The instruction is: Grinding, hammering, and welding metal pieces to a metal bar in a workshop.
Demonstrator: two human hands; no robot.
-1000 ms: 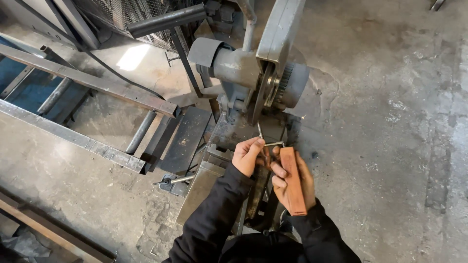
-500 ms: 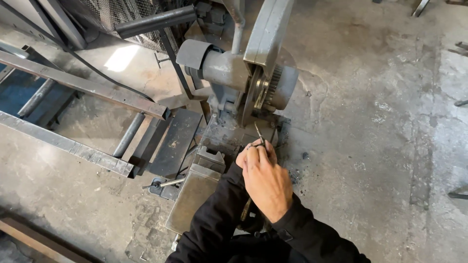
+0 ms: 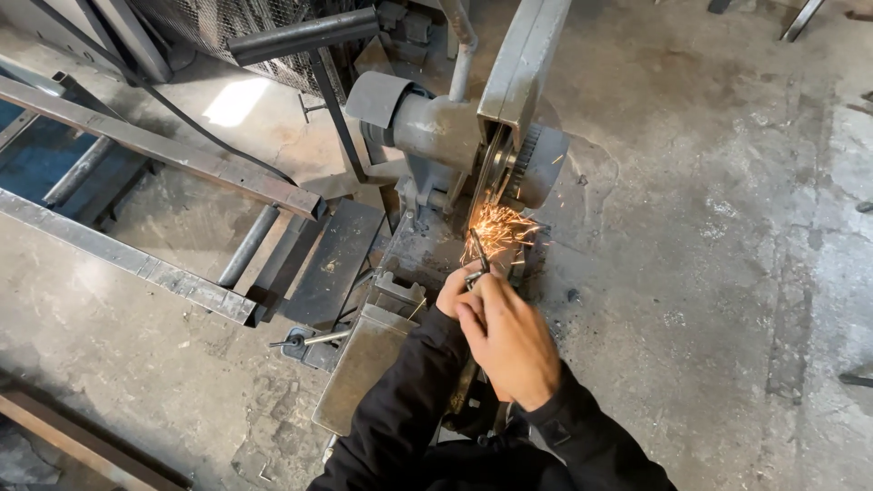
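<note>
A grey cut-off saw (image 3: pixel 473 136) stands on the concrete floor, its thin disc (image 3: pixel 496 173) lowered. Orange sparks (image 3: pixel 496 227) fly from under the disc. A small dark metal piece (image 3: pixel 476 247) sticks up into the sparks. My left hand (image 3: pixel 455 289) and my right hand (image 3: pixel 511 341) are closed together on the lower end of that piece, right hand over the left. Both sleeves are black. The left hand is mostly hidden behind the right.
A rusty flat steel bar (image 3: pixel 164 150) and a steel angle (image 3: pixel 118 255) lie to the left. A folded sheet-metal part (image 3: pixel 368 359) and a dark plate (image 3: pixel 332 264) sit beside the saw base. A black pipe (image 3: pixel 300 32) crosses above.
A flat reddish-brown block seen by my right hand a second ago is gone from view. My hands closed together and moved up to the disc; sparks now fly.
</note>
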